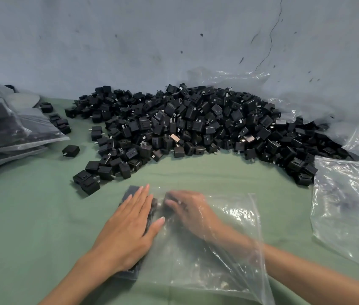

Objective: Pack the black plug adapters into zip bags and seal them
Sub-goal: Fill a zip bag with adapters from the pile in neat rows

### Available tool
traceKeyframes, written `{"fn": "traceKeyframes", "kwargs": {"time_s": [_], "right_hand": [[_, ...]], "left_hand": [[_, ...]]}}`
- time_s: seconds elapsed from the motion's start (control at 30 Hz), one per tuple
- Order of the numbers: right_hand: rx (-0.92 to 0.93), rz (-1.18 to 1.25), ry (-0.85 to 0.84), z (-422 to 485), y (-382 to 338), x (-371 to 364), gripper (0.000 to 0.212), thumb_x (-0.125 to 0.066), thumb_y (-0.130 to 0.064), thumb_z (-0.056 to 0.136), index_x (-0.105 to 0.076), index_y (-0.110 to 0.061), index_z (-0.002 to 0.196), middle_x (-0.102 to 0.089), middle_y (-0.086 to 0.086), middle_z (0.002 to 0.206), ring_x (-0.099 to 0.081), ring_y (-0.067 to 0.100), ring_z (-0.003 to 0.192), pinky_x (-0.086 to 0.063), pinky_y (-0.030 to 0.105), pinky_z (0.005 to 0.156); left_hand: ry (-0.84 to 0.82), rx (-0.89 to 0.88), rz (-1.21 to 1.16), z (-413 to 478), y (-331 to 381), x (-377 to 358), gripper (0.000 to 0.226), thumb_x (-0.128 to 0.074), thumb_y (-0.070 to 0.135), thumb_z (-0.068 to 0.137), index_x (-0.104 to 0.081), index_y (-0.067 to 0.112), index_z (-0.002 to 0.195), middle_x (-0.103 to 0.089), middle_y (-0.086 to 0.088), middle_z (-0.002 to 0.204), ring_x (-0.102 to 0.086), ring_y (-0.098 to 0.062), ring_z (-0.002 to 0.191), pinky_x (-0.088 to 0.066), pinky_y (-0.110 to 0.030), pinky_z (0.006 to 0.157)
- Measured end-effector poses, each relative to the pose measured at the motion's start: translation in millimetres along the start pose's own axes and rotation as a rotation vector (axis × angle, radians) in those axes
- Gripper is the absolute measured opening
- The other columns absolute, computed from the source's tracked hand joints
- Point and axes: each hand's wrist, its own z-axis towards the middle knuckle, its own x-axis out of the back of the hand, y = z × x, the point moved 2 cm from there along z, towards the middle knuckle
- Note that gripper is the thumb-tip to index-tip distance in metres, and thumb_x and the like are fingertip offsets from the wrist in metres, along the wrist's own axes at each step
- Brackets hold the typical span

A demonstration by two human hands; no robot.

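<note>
Soft, even, rather cool light falls from above, leaving only faint shadows under the pile of adapters (196,124), while white glare streaks the clear bag (348,205) at right, the right hand (187,209) is motion-blurred, and the wide lens bows the edges.

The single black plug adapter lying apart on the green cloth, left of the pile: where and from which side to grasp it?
Come from above and pinch the lone black boxy plug adapter across two opposite flat side faces. It lies apart from the heap of black adapters on the green cloth, leaving finger room. Avoid its lower-left end, where a prong seems to stick out.
</note>
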Motion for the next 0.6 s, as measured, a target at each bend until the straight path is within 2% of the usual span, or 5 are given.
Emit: {"fn": "traceKeyframes", "kwargs": {"time_s": [0.13, 0.27, 0.43, 0.53, 0.6], "right_hand": [[-0.106, 0.145, -0.041, -2, 1, -12, 0.040, -0.064, -0.031, 0.089, -0.062, -0.007, 0.122, -0.064, 0.012, 0.101, -0.061, 0.024, 0.093, -0.046, 0.029, 0.091], [0.034, -0.096, -0.041, -5, 4, -12, 0.034, -0.058, -0.014, 0.091, -0.059, -0.009, 0.125, -0.063, 0.011, 0.100, -0.064, 0.023, 0.081, -0.053, 0.033, 0.080], [0.008, -0.027, 0.030, -4, 2, -17, 0.026, -0.063, -0.008, 0.088, -0.063, -0.010, 0.115, -0.067, 0.005, 0.101, -0.056, 0.003, 0.083, -0.042, 0.006, 0.083], [-0.004, 0.032, 0.035, -2, 0, -18, 0.032, -0.060, -0.010, 0.092, -0.061, -0.007, 0.123, -0.064, 0.011, 0.113, -0.061, 0.016, 0.101, -0.047, 0.020, 0.093], [0.042, -0.006, 0.088, -4, -4, -17, 0.032, -0.061, -0.010, 0.091, -0.061, -0.008, 0.123, -0.066, 0.007, 0.111, -0.062, 0.013, 0.098, -0.051, 0.022, 0.088]], "left_hand": [[-0.004, -0.004, 0.020, 0, 0, 0, 0.081, 0.013, 0.069, 0.077, 0.023, 0.025, 0.143, 0.035, 0.013, 0.149, 0.039, 0.008, 0.129, 0.026, -0.014, 0.104], [-0.002, 0.000, 0.017, -1, 1, 1, 0.081, 0.012, 0.068, 0.077, 0.022, 0.024, 0.144, 0.033, 0.012, 0.150, 0.037, 0.007, 0.130, 0.024, -0.016, 0.106], [0.012, -0.005, -0.006, 0, 0, 1, 0.081, 0.010, 0.069, 0.077, 0.021, 0.025, 0.144, 0.031, 0.013, 0.151, 0.034, 0.007, 0.132, 0.022, -0.016, 0.108], [0.011, -0.005, -0.003, -1, 0, 0, 0.081, 0.009, 0.068, 0.079, 0.020, 0.025, 0.145, 0.031, 0.014, 0.151, 0.035, 0.008, 0.132, 0.023, -0.015, 0.107], [0.013, -0.003, 0.000, 0, -1, -1, 0.079, 0.009, 0.069, 0.079, 0.021, 0.026, 0.144, 0.031, 0.013, 0.151, 0.035, 0.007, 0.132, 0.022, -0.016, 0.108]]}}
